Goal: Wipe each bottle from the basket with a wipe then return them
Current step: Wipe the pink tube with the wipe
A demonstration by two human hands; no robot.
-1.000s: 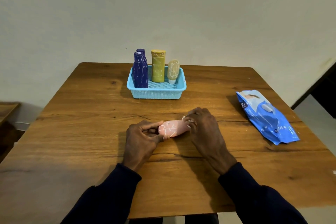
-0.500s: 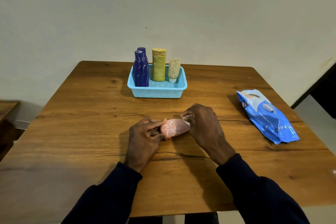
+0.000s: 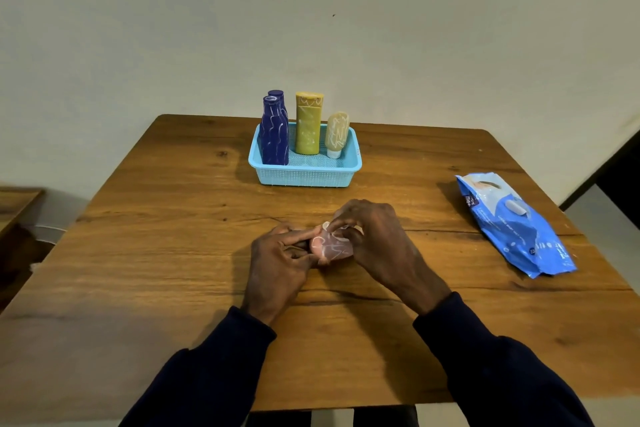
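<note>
A small pink bottle [image 3: 330, 246] with white scribbles lies between both hands at the table's middle. My left hand [image 3: 277, 265] grips its left end. My right hand [image 3: 379, 243] pinches a small white wipe [image 3: 327, 226] against the bottle's top, covering its right end. Behind them stands a light blue basket [image 3: 304, 173] holding two dark blue bottles [image 3: 274, 132], a yellow bottle [image 3: 307, 123] and a small cream tube [image 3: 336, 133], all marked with white scribbles.
A blue pack of wipes [image 3: 516, 224] lies at the right of the wooden table [image 3: 156, 253]. A pale wall rises behind the table. Part of another wooden surface [image 3: 15, 204] shows at the far left.
Both hands have drawn closer together over the pink bottle, and my right hand has slid leftward along it with the wipe. The bottle now shows less of its length.
</note>
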